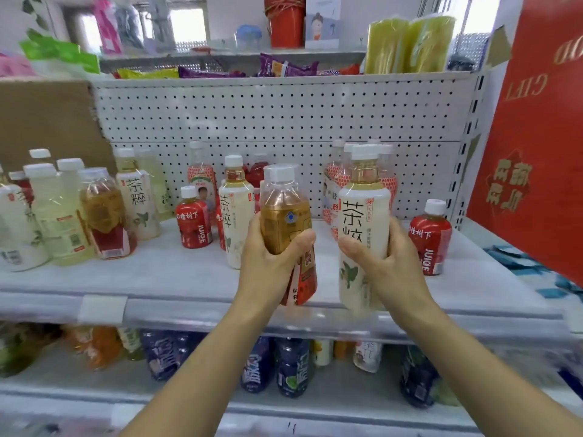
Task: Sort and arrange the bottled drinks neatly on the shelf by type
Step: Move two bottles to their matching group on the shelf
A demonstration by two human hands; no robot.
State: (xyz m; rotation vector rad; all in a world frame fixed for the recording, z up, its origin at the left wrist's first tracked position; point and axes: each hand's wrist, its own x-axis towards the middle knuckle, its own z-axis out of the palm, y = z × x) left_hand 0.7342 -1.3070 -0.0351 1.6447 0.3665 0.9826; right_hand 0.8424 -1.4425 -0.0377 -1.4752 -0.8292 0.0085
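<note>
While both hands are up at the middle shelf (151, 279), we see its white pegboard back (284, 115) behind the stock. A red gift box (536, 137) leans in at the right edge. The mixed bottles (63, 209) crowd the shelf's left end.

Our left hand (271, 260) has fingers and thumb wrapped round the amber tea bottle (285, 222), which has a red lower label. We hold it roughly upright over the shelf's front edge.

Our right hand (389, 263) is wrapped round the white-label tea bottle (362, 228). It is upright, just beside the amber one, with a gap between them.

A spare white-label bottle (236, 222) stands mid-shelf, behind the left hand. The first red juice bottle (193, 227) stands just left of it. The second red juice bottle (429, 238) stands at right, near the right hand.
</note>
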